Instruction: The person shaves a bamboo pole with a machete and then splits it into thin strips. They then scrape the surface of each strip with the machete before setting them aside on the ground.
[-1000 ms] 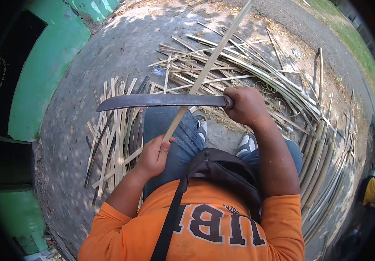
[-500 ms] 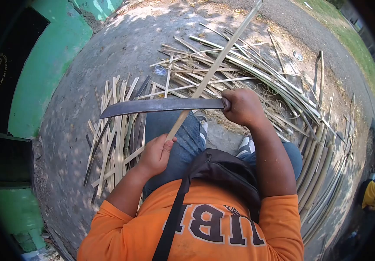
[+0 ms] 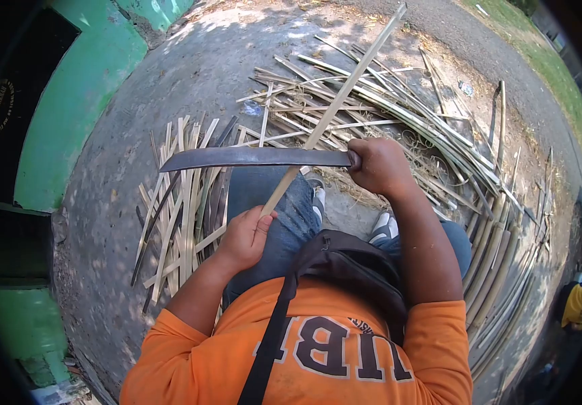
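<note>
My left hand [image 3: 245, 237] grips the near end of a long pale bamboo strip [image 3: 345, 88] that slants up and away to the right, over my left knee. In my right hand [image 3: 378, 165] is the handle of a long dark machete [image 3: 250, 157]. Its blade lies level, pointing left, and crosses over the strip just above my left hand. Under both hands are my jeans-covered legs and grey-white shoes [image 3: 380, 226].
Cut bamboo slats [image 3: 183, 202] are fanned out on the concrete at left. A larger heap of strips and shavings [image 3: 399, 115] lies ahead and curves down the right side. A green wall [image 3: 68, 108] stands at left. A person in yellow [image 3: 580, 304] sits at far right.
The bamboo strip and blade have shifted slightly right in view. The grip of both hands is unchanged.
</note>
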Demonstrator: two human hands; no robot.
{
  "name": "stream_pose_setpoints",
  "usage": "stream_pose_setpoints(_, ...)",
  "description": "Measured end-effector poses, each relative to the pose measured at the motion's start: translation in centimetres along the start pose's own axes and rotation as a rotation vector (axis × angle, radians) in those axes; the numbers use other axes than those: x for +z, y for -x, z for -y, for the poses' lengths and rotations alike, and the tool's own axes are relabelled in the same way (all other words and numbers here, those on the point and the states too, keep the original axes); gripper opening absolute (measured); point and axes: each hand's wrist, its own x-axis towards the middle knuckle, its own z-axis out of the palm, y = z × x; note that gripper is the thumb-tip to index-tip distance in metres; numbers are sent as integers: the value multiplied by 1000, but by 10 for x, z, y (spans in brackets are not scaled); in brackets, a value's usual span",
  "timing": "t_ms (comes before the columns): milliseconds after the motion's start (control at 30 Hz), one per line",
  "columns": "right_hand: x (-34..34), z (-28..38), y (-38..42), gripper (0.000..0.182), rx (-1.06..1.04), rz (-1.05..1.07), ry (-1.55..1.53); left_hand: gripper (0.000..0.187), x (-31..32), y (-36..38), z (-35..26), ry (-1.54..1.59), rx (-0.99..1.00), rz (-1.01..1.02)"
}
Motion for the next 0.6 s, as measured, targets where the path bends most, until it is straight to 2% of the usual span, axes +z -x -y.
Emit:
stream_pose_setpoints(267, 1, 22, 1, 6, -45, 29, -32, 29, 1, -1, 0, -5, 15, 2)
stream_pose_setpoints(333, -5, 5, -1, 7, -36, -56, 24, 29, 0, 1, 0, 2, 7, -8)
stream_pose_setpoints(500, 0, -1, 0, 7, -12, 18, 17, 28, 2, 0, 3, 38, -41, 3)
stream_pose_setpoints(600, 8, 17, 2, 8, -38, -16, -90, 28, 2, 0, 3, 27, -34, 6)
